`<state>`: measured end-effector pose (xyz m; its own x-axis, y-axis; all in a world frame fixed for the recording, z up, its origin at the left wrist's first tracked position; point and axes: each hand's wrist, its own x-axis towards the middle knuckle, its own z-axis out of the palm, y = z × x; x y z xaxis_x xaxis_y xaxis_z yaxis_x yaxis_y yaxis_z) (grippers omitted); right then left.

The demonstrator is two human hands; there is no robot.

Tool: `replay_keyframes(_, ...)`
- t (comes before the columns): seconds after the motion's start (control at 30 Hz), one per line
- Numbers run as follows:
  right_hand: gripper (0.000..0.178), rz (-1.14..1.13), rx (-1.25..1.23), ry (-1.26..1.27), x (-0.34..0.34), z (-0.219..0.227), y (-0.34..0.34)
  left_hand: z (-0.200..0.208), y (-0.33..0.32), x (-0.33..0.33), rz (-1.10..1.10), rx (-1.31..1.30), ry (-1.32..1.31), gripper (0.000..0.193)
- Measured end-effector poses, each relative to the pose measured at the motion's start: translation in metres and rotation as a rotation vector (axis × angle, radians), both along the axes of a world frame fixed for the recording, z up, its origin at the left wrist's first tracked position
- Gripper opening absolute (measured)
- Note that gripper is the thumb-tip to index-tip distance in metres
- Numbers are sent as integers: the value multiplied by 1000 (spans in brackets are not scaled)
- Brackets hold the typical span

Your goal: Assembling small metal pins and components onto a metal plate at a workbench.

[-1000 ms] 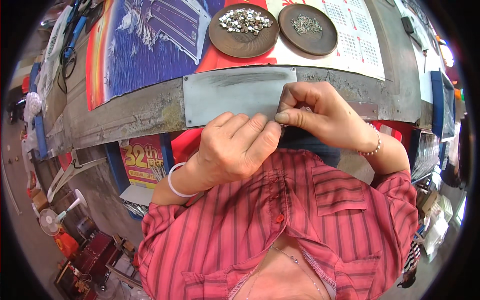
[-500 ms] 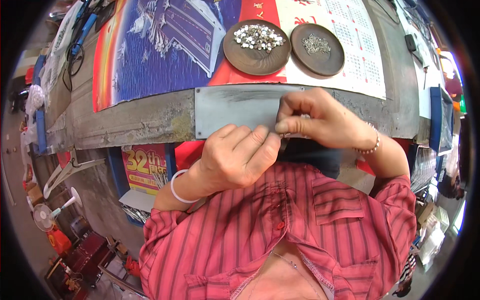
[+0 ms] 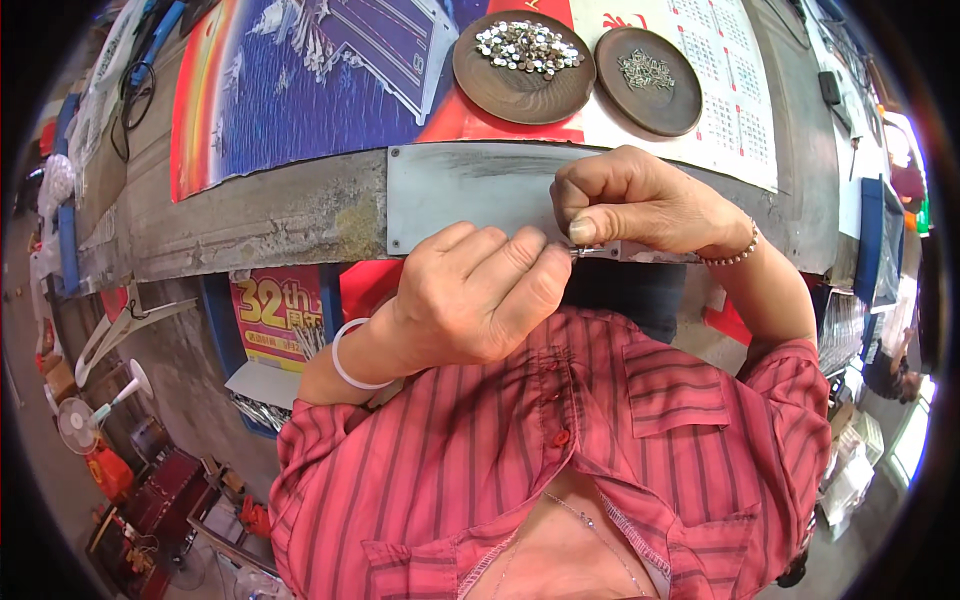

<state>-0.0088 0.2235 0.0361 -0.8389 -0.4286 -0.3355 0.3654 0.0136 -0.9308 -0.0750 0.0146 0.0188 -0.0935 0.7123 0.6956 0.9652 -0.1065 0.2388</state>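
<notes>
At the front edge of the bench my two hands meet over a grey metal plate (image 3: 460, 195) fixed there with screws. A small shiny metal part (image 3: 580, 252) shows between their fingertips. My left hand (image 3: 485, 295) is closed, its thumb and forefinger pinching one end of that part. The fingers of my right hand (image 3: 645, 205) curl in, with the thumb pressed at the part's other side. Most of it is covered by the fingers, and its exact kind is too small to tell. Beyond the hands, a round brown dish (image 3: 520, 105) bears many small white and brown pieces.
A second brown dish (image 3: 665, 115) holds small thin metal pieces. Both dishes stand on a printed poster (image 3: 300, 110) spread over the worn bench (image 3: 250, 215). Below the bench, left of my arm, is a blue bin (image 3: 218, 310) with metal parts. A black cable (image 3: 128, 125) lies far left.
The bench and dishes sit slightly higher in the picture as the view shifts. More of the small metal part shows between my fingertips. Both hands stay closed and close together.
</notes>
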Motion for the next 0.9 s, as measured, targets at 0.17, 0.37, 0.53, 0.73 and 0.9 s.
replay_keyframes(0.17, 31, 28, -52, 145, -2, -2, -1, -6, 0, 2, 6, 29, -27, 17)
replay_keyframes(0.37, 30, 45, -57, 103, -5, 4, 0, -7, 1, 1, -8, 32, -91, 16)
replay_keyframes(0.53, 31, 104, 85, 364, -4, 4, -1, 0, -2, 2, -99, -40, -308, 31)
replay_keyframes(0.73, 32, 177, 284, 353, -3, 20, -4, 1, -6, 7, -85, -78, -401, 24)
replay_keyframes(0.9, 31, 91, 9, 75, 0, 9, -3, -1, -5, 5, -63, -48, -228, 29)
